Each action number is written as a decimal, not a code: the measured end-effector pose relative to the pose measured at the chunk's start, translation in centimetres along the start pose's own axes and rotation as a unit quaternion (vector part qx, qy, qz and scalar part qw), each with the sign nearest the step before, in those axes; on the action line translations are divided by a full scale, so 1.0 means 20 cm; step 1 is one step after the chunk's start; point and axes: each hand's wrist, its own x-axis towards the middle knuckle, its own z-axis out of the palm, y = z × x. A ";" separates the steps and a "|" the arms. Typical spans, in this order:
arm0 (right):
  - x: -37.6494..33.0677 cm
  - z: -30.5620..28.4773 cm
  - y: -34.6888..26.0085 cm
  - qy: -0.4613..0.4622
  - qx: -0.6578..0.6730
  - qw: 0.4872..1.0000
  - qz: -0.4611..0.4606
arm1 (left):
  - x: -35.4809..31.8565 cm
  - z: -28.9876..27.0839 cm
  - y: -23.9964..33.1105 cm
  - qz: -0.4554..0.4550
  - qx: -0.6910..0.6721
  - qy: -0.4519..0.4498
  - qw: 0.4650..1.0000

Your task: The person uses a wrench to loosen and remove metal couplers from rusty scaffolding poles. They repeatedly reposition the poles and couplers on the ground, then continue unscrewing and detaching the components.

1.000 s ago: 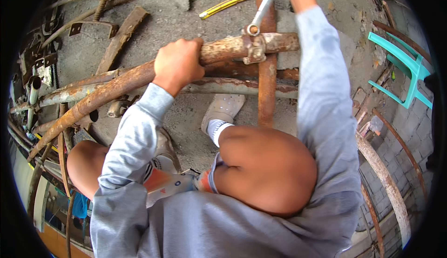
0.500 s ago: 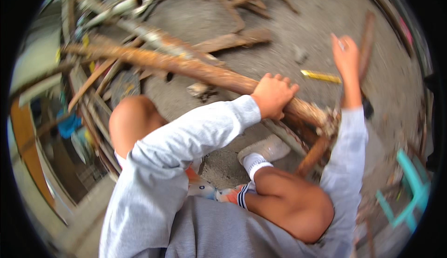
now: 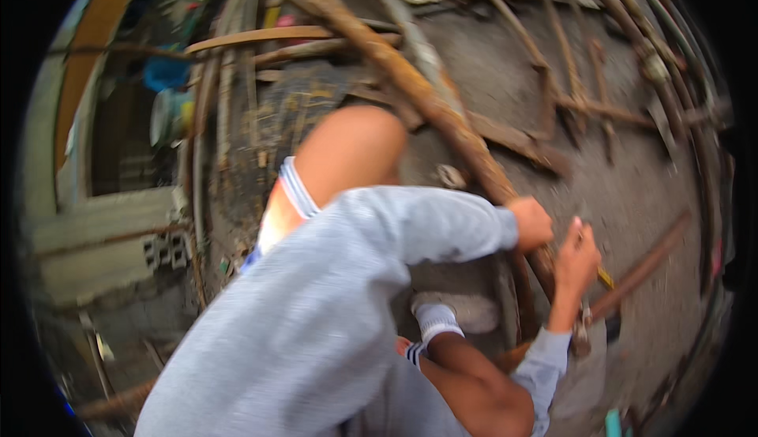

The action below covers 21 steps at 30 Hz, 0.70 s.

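Note:
A long, rough, rusty-brown pole slants from the upper left down toward my feet. My left hand is closed on it near its lower end. Just right of that, my right hand is raised over the pole with thumb and fingers pinched together. Something small and thin may be between those fingertips, but blur hides its kind. A yellow strip-like object lies on the ground beyond the right hand, partly hidden. My bent knee and a shoe are close to the pole.
A brown plank lies right of my right hand. Flat brown boards and branching lengths lie ahead. At left are long poles, a blue item and a hollow block. A turquoise piece shows below.
The view has swung right. My right hand has come from far out on the right to beside my left hand. The left hand, earlier laid over the pole, now looks closed on it.

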 end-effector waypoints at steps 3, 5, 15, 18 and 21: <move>-0.03 0.02 -0.01 0.027 0.037 0.998 -0.053 | 0.05 -0.04 -0.08 0.018 -0.022 -0.059 0.998; -0.07 0.09 -0.02 0.022 0.014 0.995 -0.095 | 0.02 -0.07 -0.13 -0.014 -0.005 -0.086 0.996; -0.58 0.03 0.10 0.055 0.053 0.973 -0.216 | 0.01 -0.15 -0.07 -0.031 0.055 -0.067 0.996; -0.63 0.01 0.08 0.043 0.070 0.978 -0.189 | 0.00 -0.15 -0.11 -0.026 0.055 -0.085 0.995; -0.70 -0.11 0.14 -0.012 0.062 0.976 -0.209 | 0.00 -0.14 -0.13 -0.009 0.058 -0.075 0.995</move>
